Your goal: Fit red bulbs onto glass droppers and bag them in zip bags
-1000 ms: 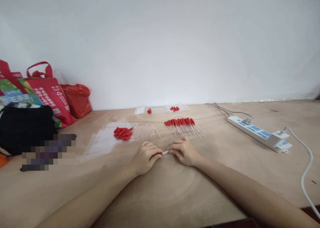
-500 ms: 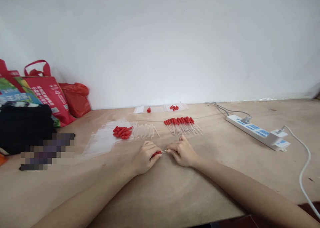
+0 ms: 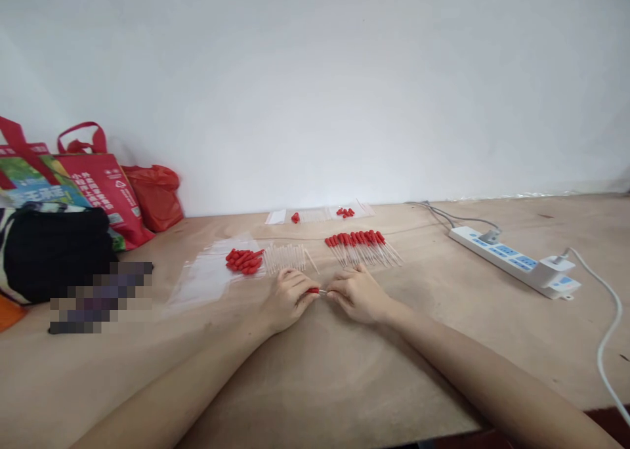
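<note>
Closed around a small red handle (image 3: 313, 291), my left hand (image 3: 291, 299) rests low over the table. My right hand (image 3: 360, 295) pinches a thin pale rod (image 3: 323, 292), whose visible end meets the handle between my fingertips. The rest of the rod is hidden by my right fingers. Beyond my left hand lie a pile of loose red handles (image 3: 243, 261) and a row of thin pale rods (image 3: 285, 258), one of them slanted at the right end. Past my right hand, several red-handled rods (image 3: 355, 239) lie side by side, handles toward the wall.
Clear plastic bags (image 3: 199, 283) lie beside the loose handles. Near the wall, another bag (image 3: 277, 216) has red pieces and rods by it. A white power strip (image 3: 512, 260) with cables stands right. Red bags (image 3: 111, 196) and a black cloth item (image 3: 59, 255) sit left.
My hands have come slightly closer together, and less of the rod shows between them. The raised finger of my right hand has lowered. The camera view has shifted slightly.
</note>
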`<state>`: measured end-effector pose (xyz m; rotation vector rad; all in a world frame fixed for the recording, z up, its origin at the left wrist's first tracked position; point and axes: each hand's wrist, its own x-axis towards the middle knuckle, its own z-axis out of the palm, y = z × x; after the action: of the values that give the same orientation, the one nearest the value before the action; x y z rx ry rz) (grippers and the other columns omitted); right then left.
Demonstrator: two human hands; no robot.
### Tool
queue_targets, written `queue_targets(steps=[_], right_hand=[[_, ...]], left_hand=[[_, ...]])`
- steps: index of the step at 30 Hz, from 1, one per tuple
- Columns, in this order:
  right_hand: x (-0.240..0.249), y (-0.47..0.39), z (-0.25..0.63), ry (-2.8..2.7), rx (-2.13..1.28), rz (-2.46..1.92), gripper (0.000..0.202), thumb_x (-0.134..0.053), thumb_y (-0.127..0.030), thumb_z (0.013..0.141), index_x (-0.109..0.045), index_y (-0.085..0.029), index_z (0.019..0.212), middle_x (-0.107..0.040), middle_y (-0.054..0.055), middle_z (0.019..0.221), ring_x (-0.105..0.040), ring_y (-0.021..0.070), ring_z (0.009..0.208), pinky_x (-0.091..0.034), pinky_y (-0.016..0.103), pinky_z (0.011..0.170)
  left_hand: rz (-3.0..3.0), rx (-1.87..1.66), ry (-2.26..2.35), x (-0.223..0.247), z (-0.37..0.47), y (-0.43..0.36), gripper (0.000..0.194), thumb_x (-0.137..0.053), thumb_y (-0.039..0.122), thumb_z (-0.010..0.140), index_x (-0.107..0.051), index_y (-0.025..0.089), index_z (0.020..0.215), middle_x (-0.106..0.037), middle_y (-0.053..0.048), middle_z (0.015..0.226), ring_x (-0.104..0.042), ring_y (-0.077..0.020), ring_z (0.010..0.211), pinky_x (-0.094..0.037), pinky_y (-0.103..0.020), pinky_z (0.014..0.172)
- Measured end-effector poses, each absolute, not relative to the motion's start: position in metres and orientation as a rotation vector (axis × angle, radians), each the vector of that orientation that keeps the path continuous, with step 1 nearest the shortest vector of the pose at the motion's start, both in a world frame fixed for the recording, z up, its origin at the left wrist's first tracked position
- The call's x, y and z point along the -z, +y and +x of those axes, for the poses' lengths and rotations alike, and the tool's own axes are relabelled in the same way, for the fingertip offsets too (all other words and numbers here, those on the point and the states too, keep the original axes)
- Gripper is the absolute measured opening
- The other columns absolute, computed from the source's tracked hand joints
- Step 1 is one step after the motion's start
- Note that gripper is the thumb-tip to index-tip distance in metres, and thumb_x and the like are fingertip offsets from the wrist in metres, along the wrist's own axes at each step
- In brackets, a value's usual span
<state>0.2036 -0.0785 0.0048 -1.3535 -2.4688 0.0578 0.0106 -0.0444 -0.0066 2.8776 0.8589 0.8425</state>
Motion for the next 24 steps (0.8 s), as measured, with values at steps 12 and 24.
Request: queue_targets(steps=[12,24], right_hand=[[-0.003,0.002,0.204,-1.678,-0.175,-2.040,0.023,-0.044,-0.028,0.076,-0.062,-0.020,0.088,-0.066,0.007,0.087,-0.058,0.0208,0.084,-0.033,0.030,0.072],[0.007,0.009,0.181,-1.773,-0.007,-2.018,0.026,-0.041,-0.037,0.078,-0.055,-0.018,0.090,-0.065,0.008,0.084,-0.058,0.0212,0.082,-0.023,0.037,0.080]], left_hand=[[2.586,-0.861,1.303,0.015,-0.002,-0.035,0.057,-0.054,0.023,0.073,-0.028,0.020,0.124,-0.051,-0.008,0.103,-0.051,-0.0213,0.090,-0.040,-0.038,0.082],[2.657,-0.988,1.811,0.011,-0.004,-0.032,0.024,-0.057,0.029,0.071,-0.058,0.020,0.093,-0.056,-0.008,0.094,-0.046,-0.0272,0.092,-0.033,-0.042,0.079]])
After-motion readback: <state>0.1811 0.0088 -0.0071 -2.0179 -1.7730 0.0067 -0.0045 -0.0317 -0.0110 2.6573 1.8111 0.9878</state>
